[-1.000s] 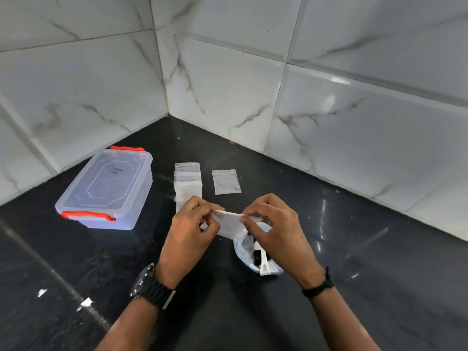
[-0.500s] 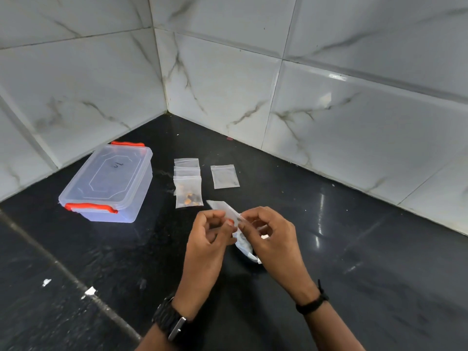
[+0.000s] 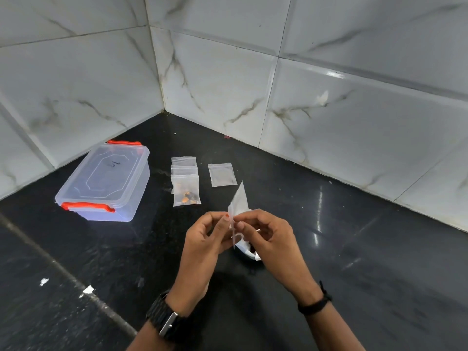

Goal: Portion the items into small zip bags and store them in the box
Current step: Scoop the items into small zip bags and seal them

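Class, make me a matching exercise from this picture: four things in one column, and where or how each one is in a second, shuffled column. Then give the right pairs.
Things
1. plastic box
2. filled zip bag
3. empty zip bag
4. held zip bag

States
A. pinched between both hands above the counter
B. lying flat alone, right of the stack of bags
C. lid on, red clips, at the left
D. front of the stack, brown and orange bits inside

Pairs: 1-C, 2-D, 3-B, 4-A
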